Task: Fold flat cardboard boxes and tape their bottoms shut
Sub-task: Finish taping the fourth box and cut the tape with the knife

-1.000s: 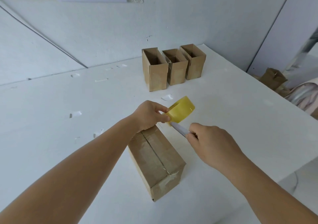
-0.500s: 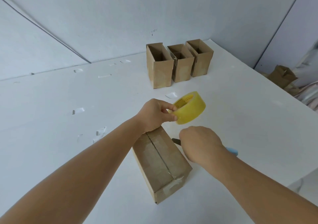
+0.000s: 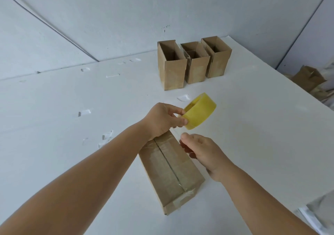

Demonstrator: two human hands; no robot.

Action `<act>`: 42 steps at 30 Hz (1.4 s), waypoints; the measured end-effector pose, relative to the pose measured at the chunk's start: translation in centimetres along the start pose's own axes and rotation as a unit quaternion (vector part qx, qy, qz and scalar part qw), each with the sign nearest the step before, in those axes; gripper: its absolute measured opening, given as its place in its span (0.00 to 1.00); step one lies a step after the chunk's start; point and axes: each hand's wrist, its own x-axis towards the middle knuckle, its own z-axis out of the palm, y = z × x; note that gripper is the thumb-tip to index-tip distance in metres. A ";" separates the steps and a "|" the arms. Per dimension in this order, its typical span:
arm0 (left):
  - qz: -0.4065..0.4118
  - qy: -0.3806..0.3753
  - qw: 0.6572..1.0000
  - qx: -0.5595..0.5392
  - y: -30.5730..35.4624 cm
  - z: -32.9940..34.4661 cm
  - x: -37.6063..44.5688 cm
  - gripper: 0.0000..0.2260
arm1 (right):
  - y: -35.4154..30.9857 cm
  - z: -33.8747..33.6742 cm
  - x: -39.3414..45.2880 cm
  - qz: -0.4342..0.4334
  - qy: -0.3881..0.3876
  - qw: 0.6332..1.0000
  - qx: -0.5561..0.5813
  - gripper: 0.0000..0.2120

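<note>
Left hand grips tape roll | right hand (fingers curled) beside box

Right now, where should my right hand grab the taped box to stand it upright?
Grip the cardboard box across its two long side walls, coming from above with your right hand. It lies taped seam up, and the left hand holds the tape roll.

You see a white table dotted with tape scraps, white walls behind, and crumpled packaging at far right.
</note>
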 end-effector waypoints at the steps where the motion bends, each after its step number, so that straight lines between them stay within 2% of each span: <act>1: 0.000 0.001 1.000 -0.001 0.1 0.0 0.0 0.07 | -0.5 0.4 -0.2 0.015 -0.025 0.999 0.041 0.26; 3: -0.008 0.004 1.000 -0.004 0.2 0.1 -0.1 0.07 | -1.4 1.1 -0.2 0.038 -0.035 0.992 0.111 0.21; 7: -0.024 0.015 1.000 -0.005 0.1 0.2 -0.2 0.08 | -2.2 2.1 -0.1 0.029 0.001 0.985 0.168 0.11; 13: -0.018 0.054 0.998 -0.003 -0.1 0.3 -0.4 0.07 | -2.4 2.4 -0.3 -0.003 0.054 0.990 0.133 0.11; 17: -0.016 0.133 0.988 -0.082 -0.1 0.1 -0.1 0.07 | -2.3 2.6 -0.4 -0.007 0.069 0.992 0.107 0.14; 24: 0.043 0.194 0.968 -0.151 0.5 -1.0 -1.2 0.04 | -2.4 2.9 -0.8 0.013 0.040 0.987 0.158 0.14; 29: 0.069 0.252 0.950 -0.170 -0.2 -2.7 -4.4 0.05 | -2.3 2.9 -0.9 -0.001 0.064 0.995 0.081 0.15; 35: 0.034 0.308 0.927 -0.213 -2.9 -0.9 -7.4 0.03 | -2.2 3.5 -0.8 0.003 0.050 0.998 0.041 0.22; 40: 0.027 0.344 0.912 -0.220 -3.3 -0.3 -6.9 0.05 | -1.7 3.2 -0.2 0.057 0.044 0.997 -0.038 0.20; 42: 0.040 0.347 0.909 -0.228 -3.5 -0.5 -6.9 0.07 | -1.1 2.9 0.0 0.038 0.078 0.995 -0.050 0.13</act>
